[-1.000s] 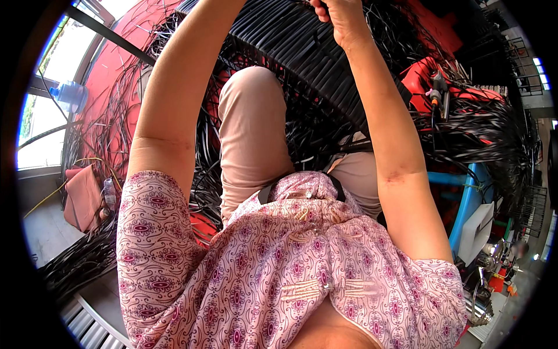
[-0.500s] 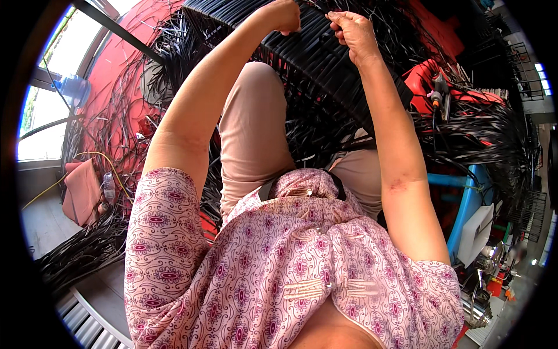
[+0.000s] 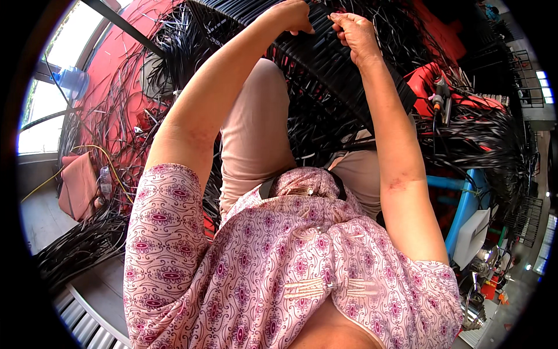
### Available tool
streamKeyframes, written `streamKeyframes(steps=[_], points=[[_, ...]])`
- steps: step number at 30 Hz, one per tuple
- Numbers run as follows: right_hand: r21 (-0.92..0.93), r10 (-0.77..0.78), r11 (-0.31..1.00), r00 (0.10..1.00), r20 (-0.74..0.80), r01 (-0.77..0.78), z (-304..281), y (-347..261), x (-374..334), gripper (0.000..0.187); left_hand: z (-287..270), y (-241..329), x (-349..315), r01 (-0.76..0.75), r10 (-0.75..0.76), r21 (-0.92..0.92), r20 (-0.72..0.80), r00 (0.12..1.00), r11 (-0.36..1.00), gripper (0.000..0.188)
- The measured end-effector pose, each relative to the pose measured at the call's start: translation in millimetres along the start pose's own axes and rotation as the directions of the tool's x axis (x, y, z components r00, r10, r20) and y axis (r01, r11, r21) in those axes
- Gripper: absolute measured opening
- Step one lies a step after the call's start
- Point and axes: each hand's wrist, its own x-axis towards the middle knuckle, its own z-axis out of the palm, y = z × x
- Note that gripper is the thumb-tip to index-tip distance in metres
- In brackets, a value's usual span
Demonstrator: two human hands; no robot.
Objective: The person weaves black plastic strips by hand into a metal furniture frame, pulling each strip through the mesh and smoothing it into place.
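A black panel woven from flat plastic strips [image 3: 328, 72] slants across my lap at the top of the view. My left hand [image 3: 292, 16] lies over its upper part with bent fingers; the thumb side points down onto the weave, and what it grips is hidden. Just to the right, my right hand [image 3: 354, 36] is closed in a pinch, thumb against forefinger, on what looks like a thin black strip. That strip barely stands out against the dark weave. A small gap parts the two hands.
Loose black strips [image 3: 482, 131] lie in heaps on both sides and over the red covering [image 3: 116, 87] at left. A corded hand tool [image 3: 440, 99] rests at right near a blue frame [image 3: 465, 203]. A pink cloth bag [image 3: 78, 186] sits at left.
My left hand has moved slightly right and down, closer to the right hand. The right hand stays nearly in place, still pinching.
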Motion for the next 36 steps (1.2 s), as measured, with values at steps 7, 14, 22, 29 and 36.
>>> streamKeyframes(steps=[7,14,22,29,36], points=[[-0.118,0.004,0.993,1.000,-0.004,-0.004,1,10,4,0.014,-9,20,2,0.124,-0.126,0.037,0.075,0.989,0.992,0.029],[-0.331,0.011,0.944,0.999,-0.031,-0.021,3,18,12,0.016,-1,-13,14,0.084,-0.039,-0.276,0.166,0.985,0.957,0.024],[-0.634,-0.028,0.774,0.999,-0.025,0.005,-2,32,26,0.023,6,-18,22,0.161,-0.107,-0.371,0.163,0.981,0.915,0.018],[-0.686,0.006,0.727,1.000,0.014,0.005,1,34,34,0.023,9,-24,28,0.134,-0.080,-0.374,0.156,0.985,0.918,0.018],[-0.328,0.128,0.939,0.991,0.038,-0.108,12,9,13,0.017,9,-33,28,0.115,-0.050,-0.381,0.176,0.983,0.917,0.023]])
